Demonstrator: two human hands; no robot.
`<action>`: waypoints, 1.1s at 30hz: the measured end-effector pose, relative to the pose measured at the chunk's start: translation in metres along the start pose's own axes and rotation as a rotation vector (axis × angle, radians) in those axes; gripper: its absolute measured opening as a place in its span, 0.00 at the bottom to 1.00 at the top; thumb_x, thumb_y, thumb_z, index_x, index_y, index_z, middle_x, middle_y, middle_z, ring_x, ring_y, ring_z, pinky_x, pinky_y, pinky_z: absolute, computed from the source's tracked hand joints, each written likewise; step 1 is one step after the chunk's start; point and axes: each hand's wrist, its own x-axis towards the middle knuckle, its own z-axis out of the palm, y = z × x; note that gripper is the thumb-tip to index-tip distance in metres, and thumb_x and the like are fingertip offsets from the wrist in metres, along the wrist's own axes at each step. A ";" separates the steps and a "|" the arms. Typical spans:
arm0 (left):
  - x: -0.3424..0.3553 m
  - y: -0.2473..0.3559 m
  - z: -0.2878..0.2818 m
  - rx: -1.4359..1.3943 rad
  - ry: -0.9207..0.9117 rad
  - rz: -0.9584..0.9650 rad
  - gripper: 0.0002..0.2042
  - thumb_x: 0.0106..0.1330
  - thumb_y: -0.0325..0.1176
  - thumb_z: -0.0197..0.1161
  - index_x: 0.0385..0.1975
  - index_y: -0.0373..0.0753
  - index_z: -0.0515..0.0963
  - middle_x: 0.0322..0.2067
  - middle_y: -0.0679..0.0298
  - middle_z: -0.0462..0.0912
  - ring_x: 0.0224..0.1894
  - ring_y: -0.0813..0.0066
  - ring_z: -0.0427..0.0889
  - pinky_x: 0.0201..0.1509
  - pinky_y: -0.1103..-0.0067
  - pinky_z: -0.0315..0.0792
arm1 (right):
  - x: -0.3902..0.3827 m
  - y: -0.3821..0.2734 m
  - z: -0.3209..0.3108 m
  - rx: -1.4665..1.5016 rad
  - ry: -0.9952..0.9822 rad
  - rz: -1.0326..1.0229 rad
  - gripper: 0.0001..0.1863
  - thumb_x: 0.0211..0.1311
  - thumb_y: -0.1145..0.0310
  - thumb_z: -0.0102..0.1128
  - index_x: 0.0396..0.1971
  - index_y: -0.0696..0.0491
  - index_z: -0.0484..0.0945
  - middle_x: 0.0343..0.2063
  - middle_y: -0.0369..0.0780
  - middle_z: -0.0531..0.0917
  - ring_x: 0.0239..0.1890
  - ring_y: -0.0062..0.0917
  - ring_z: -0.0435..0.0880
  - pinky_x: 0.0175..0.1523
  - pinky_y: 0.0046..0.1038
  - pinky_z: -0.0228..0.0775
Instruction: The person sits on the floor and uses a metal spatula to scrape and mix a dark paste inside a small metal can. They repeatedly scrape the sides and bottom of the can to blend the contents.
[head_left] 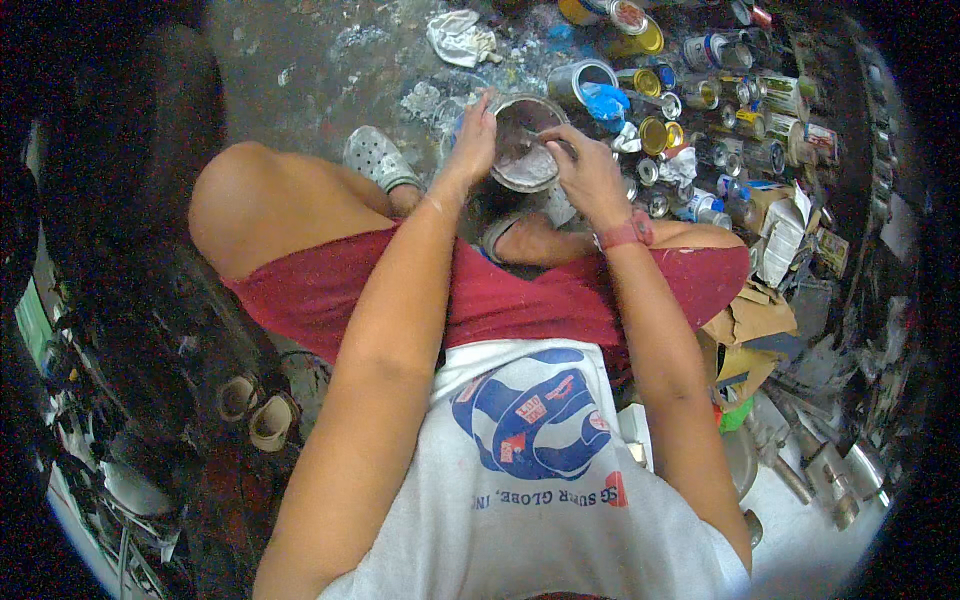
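Observation:
A round metal can (516,122), its mouth facing up, is held out over my lower legs. My left hand (475,142) grips its left side, fingers pressed along the outer wall. My right hand (588,176) is at the can's right rim, thumb and fingers closed and pointing inward. What it pinches is too blurred to name. Pale, whitish matter shows low inside the can. A red watch or band (626,232) circles my right wrist.
Several paint cans and jars (652,135) crowd the floor at right, one with a blue glove (605,104) over its rim. A white crumpled cloth (461,38) lies on the paint-stained floor ahead. Torn cardboard (752,316) sits by my right knee; worn shoes (271,420) are at left.

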 end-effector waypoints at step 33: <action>0.052 0.003 -0.026 -0.306 0.023 -0.295 0.24 0.87 0.47 0.51 0.74 0.46 0.79 0.68 0.54 0.85 0.68 0.58 0.82 0.74 0.66 0.72 | 0.003 -0.029 -0.001 -0.197 -0.101 -0.260 0.18 0.69 0.76 0.59 0.55 0.47 0.86 0.48 0.47 0.91 0.51 0.48 0.91 0.55 0.49 0.83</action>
